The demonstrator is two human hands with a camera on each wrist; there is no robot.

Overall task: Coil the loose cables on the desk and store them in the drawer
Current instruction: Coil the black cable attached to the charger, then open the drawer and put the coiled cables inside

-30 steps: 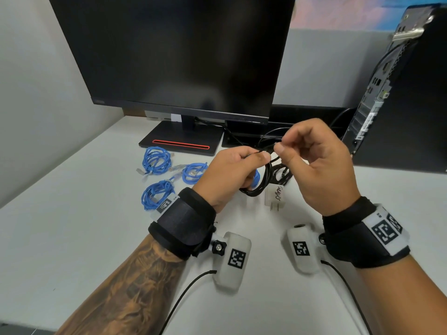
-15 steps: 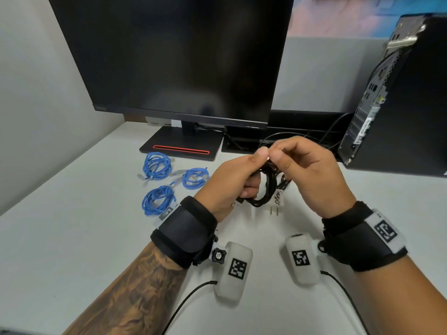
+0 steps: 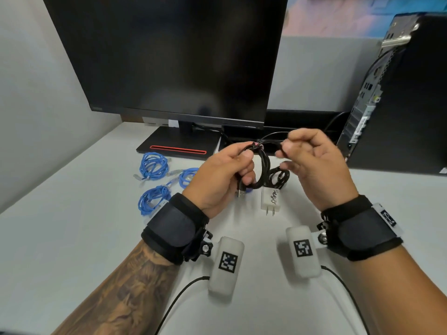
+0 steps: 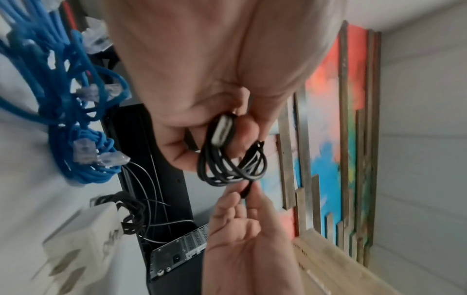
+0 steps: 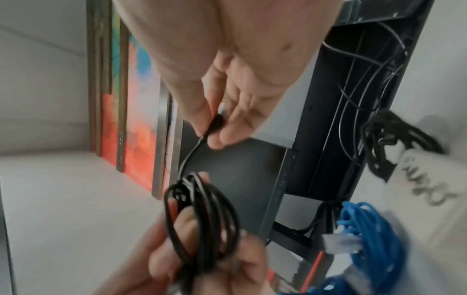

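Note:
My left hand grips a coiled black cable above the white desk; the same coil shows in both wrist views. My right hand pinches the cable's free end between thumb and fingers, just right of the coil. Three blue cable coils lie on the desk to the left. A white charger with its own black coil lies under my hands.
A black monitor on a stand fills the back. A black computer tower stands at the right, with thin wires behind the monitor. No drawer is in view.
Both hands rose slightly. My right hand drew the cable's free end away to the right from the coil that my left hand still holds.

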